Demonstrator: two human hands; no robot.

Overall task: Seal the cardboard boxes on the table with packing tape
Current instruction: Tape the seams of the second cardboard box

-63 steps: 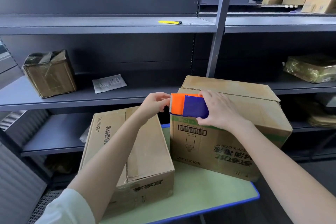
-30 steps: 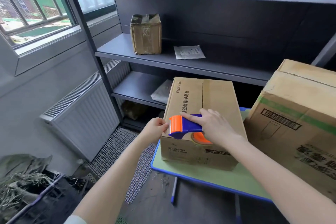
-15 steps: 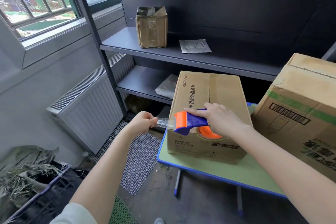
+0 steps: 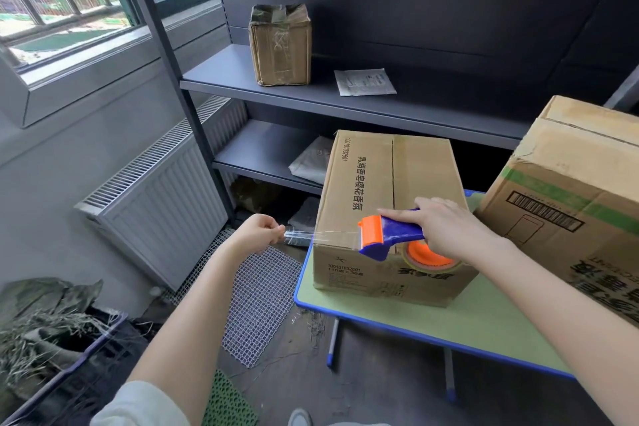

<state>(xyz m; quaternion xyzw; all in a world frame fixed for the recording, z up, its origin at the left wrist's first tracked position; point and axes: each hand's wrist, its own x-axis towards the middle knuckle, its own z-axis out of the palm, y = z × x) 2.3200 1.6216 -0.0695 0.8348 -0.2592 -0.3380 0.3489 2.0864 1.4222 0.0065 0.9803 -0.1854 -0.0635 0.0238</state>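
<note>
Holds a strip of clear tape [image 4: 321, 236] taut past the left edge of the small box [image 4: 373, 183] on the table [image 4: 484, 322].

Pinches the tape's free end in the left hand [image 4: 257, 233], fingers curled, out beyond the table's blue rim, above the floor and a mesh mat [image 4: 259, 301]. Grips the tape dispenser [image 4: 390, 235] in the right hand [image 4: 446, 228], index finger laid straight along its blue top, orange cutter facing left, at the near top edge of the small box; cannot tell whether touching. Sets that box at the table's left end, left side close to the rim, with bare green tabletop in front. Crowds it on the right with a big box [image 4: 570, 190] just beside it. Bounds the left side with a radiator [image 4: 162, 197] and a shelf [image 4: 345, 104] behind.
</note>
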